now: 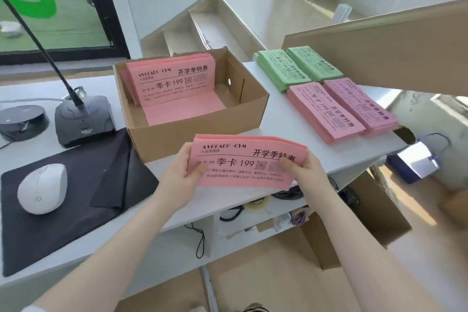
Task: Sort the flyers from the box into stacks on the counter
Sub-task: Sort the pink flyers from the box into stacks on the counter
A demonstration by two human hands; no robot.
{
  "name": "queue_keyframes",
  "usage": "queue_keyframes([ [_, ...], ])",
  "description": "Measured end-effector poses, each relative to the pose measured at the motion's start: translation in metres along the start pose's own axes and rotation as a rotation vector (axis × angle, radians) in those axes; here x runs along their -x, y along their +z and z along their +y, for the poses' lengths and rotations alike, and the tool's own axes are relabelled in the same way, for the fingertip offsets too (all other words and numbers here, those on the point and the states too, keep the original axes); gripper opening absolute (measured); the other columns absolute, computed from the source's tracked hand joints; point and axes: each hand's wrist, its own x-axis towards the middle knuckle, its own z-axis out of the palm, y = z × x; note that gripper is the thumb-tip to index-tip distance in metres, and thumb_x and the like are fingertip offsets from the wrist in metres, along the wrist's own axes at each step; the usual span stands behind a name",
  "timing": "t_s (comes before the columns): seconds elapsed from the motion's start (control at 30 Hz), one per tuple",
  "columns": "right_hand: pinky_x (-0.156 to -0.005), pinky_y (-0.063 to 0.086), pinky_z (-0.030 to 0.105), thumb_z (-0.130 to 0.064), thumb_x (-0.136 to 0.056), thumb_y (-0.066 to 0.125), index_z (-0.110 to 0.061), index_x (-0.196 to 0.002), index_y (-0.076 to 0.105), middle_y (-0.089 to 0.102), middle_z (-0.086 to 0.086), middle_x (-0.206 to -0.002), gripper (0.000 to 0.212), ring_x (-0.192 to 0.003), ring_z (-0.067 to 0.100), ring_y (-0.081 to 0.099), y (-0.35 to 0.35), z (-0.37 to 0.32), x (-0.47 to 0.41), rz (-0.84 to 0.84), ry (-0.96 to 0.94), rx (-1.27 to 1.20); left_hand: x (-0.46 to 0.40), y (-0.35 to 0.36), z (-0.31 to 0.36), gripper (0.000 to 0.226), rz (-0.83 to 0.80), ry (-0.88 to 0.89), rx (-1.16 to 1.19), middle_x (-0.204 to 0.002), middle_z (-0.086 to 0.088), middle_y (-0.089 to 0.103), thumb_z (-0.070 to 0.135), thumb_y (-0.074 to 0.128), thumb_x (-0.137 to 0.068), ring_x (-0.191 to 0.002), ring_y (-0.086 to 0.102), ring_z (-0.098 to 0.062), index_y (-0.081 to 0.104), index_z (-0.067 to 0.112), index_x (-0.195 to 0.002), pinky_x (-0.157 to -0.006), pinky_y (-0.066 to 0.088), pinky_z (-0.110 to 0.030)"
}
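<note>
1. While the white mouse on its black mat and the microphone base sit idle at the far left, the cardboard box just right of them holds more pink flyers leaning against its back-left wall.
2. Before the box, the left hand pinches the left end of a held pink bundle, thumb on the printed face.
3. The right hand pinches the bundle's right end likewise; its long axis runs left to right, level between both hands, above the counter edge.
4. Farther right and back lie two green stacks, then two pink stacks, long axes running away at a slant.
5. The bundle probably must turn to match them; the right hand is nearer.
</note>
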Motion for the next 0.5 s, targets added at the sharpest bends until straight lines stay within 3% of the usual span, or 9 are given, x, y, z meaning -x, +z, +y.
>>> queue_keyframes([
  [0.13,-0.091,0.051,0.046,-0.005,-0.088,0.058,-0.015,-0.117,0.051,0.066,0.005,-0.112,0.032,-0.103,0.020,0.063,-0.023,-0.001,0.005,0.093,0.026,0.000,-0.018,0.016,0.020,0.032,-0.068,0.069,0.061,-0.101,0.016,0.064,0.003,0.048,-0.093,-0.093,0.060,0.005,0.050,0.035,-0.099,-0.081,0.047,-0.015],
  [0.23,-0.097,0.043,0.039,-0.013,-0.083,0.067,-0.029,-0.126,0.038,0.051,-0.001,-0.129,0.054,-0.112,0.014,0.052,-0.043,-0.011,0.004,0.235,-0.030,0.167,-0.033,0.030,0.036,0.033,-0.125,0.125,0.018,-0.098,0.017,0.065,0.003,0.047,-0.093,-0.090,0.061,0.003,0.051,0.035,-0.098,-0.075,0.046,-0.008],
  [0.33,-0.106,0.026,0.037,-0.018,-0.081,0.069,-0.028,-0.130,0.042,0.036,-0.005,-0.143,0.057,-0.130,0.012,0.032,-0.068,-0.023,-0.003,0.285,-0.210,0.577,-0.053,0.047,0.054,0.034,-0.171,0.175,-0.031,-0.095,0.015,0.066,0.003,0.048,-0.092,-0.091,0.062,-0.006,0.050,0.037,-0.095,-0.080,0.047,-0.018],
  [0.4,-0.109,0.024,0.040,-0.020,-0.082,0.067,-0.024,-0.122,0.053,0.045,-0.005,-0.136,0.043,-0.129,0.013,0.033,-0.081,-0.031,-0.011,0.260,-0.353,0.818,-0.067,0.063,0.067,0.035,-0.199,0.199,-0.032,-0.095,0.016,0.066,0.003,0.048,-0.092,-0.092,0.062,-0.007,0.051,0.038,-0.094,-0.081,0.047,-0.021],
  [0.5,-0.096,0.035,0.034,-0.042,-0.083,0.053,-0.024,-0.111,0.060,0.058,-0.011,-0.114,0.034,-0.110,0.010,0.047,-0.100,-0.046,-0.026,0.160,-0.421,0.898,-0.090,0.093,0.083,0.035,-0.249,0.210,-0.028,-0.094,0.017,0.065,0.003,0.049,-0.091,-0.091,0.062,-0.005,0.052,0.037,-0.096,-0.080,0.047,-0.020],
])
